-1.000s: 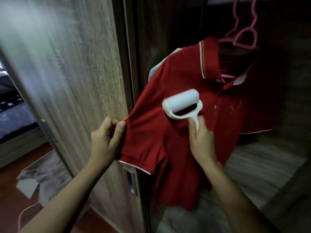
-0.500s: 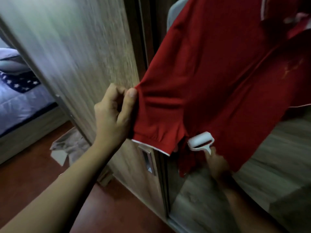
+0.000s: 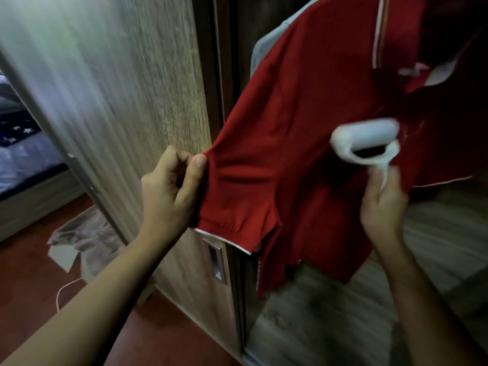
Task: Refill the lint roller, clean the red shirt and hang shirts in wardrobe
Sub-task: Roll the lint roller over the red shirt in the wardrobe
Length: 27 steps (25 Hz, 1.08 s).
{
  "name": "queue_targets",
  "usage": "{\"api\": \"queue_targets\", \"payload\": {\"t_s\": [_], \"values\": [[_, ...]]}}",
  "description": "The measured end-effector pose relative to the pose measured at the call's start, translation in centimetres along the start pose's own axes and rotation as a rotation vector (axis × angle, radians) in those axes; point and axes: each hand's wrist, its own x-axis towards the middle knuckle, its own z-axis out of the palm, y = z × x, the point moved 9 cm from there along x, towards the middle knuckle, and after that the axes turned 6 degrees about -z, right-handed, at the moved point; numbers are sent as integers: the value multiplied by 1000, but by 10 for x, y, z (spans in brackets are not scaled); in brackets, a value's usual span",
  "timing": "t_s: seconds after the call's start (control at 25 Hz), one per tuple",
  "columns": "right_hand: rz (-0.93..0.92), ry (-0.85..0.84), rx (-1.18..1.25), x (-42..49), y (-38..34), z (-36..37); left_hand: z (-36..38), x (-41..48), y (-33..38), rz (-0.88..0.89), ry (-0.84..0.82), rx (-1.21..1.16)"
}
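A red polo shirt (image 3: pixel 303 107) with white trim hangs inside the open wardrobe, its collar at the top right. My left hand (image 3: pixel 169 191) pinches the edge of the shirt's sleeve and pulls it out to the left. My right hand (image 3: pixel 383 207) grips the handle of a white lint roller (image 3: pixel 365 140), whose roll lies against the shirt's chest. The roller and right hand are blurred by motion. The hanger is hidden above the frame.
The wooden sliding wardrobe door (image 3: pixel 126 88) stands at the left, with a metal recessed handle (image 3: pixel 216 262) low down. A pale garment (image 3: pixel 266 46) hangs behind the red shirt. A bed (image 3: pixel 21 159) and crumpled paper packaging (image 3: pixel 79 241) lie on the reddish floor to the left.
The lint roller has gone down to the shirt's lower hem and come back up to the chest. My left hand kept hold of the sleeve.
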Motion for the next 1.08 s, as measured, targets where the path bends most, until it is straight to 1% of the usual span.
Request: {"api": "queue_targets", "payload": {"t_s": [0.04,0.08,0.16,0.24,0.32,0.36,0.4,0.48,0.56,0.64,0.72,0.8,0.92,1.08], "values": [[-16,65,37,15,-10,-12,0,0,-1,-4,0,-5],[-9,89,49,22,-9,-13,0,0,-1,-4,-2,-7],[23,21,4,17,8,7,0,0,-1,3,0,-12],[105,-152,-92,-14,46,44,0,1,0,4,-6,-27],[251,-394,-174,-62,96,80,0,1,1,13,-14,-17],[313,-488,-222,-87,116,89,0,1,1,20,-21,-16],[360,-547,-263,-110,133,93,0,1,1,22,-31,-27],[421,-593,-289,-138,152,89,1,2,-1,13,-45,-62],[427,-602,-269,-140,149,78,0,5,-2,-2,-54,-82],[395,-573,-250,-124,130,59,-3,-1,0,0,-49,-80],[361,-512,-268,-103,112,32,-4,-24,13,58,-37,-56],[323,-477,-290,-90,92,4,0,-54,29,134,-65,-61],[304,-443,-364,-94,69,-54,21,-82,49,222,-167,-165],[330,-390,-520,-123,56,-137,69,-112,81,419,-339,-257]]}}
